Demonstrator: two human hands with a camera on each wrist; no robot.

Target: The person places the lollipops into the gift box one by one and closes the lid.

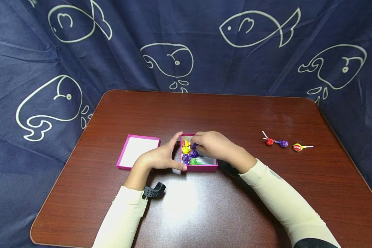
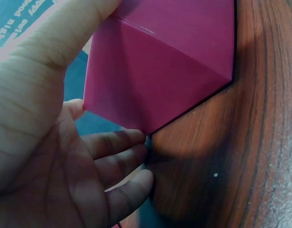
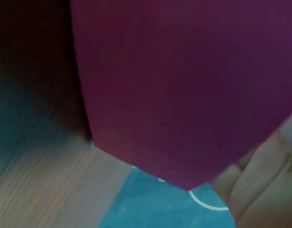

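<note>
A pink open box [image 1: 201,168] with a white inside stands mid-table and holds several wrapped lollipops: yellow ones [image 1: 185,150], purple ones [image 1: 186,158] and a green one [image 1: 194,162]. My left hand [image 1: 161,156] grips the box's left end, thumb at the near corner and forefinger at the far corner. In the left wrist view, other fingertips lie against the pink end wall [image 2: 131,76]. Reaching over the box, my right hand [image 1: 215,144] pinches a purple lollipop [image 1: 194,146] down inside it. The right wrist view is mostly filled by the pink side wall [image 3: 184,95], which hides the fingertips.
Left of the box lies its pink-rimmed lid [image 1: 139,151], white inside facing up. On the right side of the table [image 1: 235,213] are a red lollipop [image 1: 269,141], a purple lollipop [image 1: 283,144] and a red-and-yellow one [image 1: 297,147]. A dark blue cloth [image 1: 204,69] hangs behind.
</note>
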